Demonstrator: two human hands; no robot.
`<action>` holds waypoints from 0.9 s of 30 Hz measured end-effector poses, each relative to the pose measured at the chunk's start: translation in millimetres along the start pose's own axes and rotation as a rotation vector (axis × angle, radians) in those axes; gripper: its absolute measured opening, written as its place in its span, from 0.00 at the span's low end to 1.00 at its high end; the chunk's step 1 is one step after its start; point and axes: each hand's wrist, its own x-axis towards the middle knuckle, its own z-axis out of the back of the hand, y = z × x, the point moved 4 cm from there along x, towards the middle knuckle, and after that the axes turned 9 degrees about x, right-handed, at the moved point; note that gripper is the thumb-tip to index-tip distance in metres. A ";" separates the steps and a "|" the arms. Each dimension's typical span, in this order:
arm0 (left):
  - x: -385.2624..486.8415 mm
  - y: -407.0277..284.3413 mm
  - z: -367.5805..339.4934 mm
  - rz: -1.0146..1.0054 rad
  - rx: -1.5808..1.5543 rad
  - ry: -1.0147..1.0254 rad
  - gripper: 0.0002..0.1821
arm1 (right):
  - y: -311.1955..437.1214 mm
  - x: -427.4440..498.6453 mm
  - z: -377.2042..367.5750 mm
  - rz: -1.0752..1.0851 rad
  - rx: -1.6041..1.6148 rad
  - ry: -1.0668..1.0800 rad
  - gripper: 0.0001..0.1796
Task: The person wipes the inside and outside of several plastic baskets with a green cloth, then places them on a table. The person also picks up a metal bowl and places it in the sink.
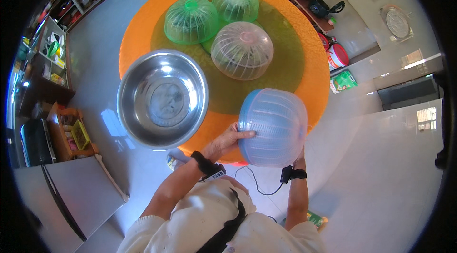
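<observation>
My left hand (pixel 232 139) grips the rim of translucent mesh food covers (pixel 274 130), its thumb across the outside. They appear nested, a bluish one with a pinkish one, and are tipped on their side over the near right edge of the round table. My right hand (pixel 299 158) holds their lower right side, its fingers mostly hidden behind the plastic. Left of my hands sits a wide stainless steel basin (pixel 137 124) at the table's edge. Farther back on the turntable stand a pale pink cover (pixel 242 51) and two green covers (pixel 191 21), domes up.
An orange cloth (pixel 137 28) covers the table, with a dark glass turntable (pixel 285 71) on top. Cabinets (pixel 35 85) and a grey appliance (pixel 71 196) stand at left. A red-lidded bucket (pixel 337 56) and a green bag (pixel 343 82) are at right. A cable (pixel 262 193) hangs near my right wrist.
</observation>
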 end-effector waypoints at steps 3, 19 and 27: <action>-11.7 -8.1 -25.2 0.022 -0.019 0.070 0.26 | -6.1 -17.3 -4.5 0.060 0.005 -0.008 0.24; -115.3 -26.1 -30.6 0.176 0.141 0.141 0.39 | -66.7 -183.5 -70.2 0.187 0.147 0.174 0.22; -195.3 -41.7 30.6 0.039 0.152 0.138 0.39 | -111.6 -267.9 -120.9 0.346 0.179 0.328 0.22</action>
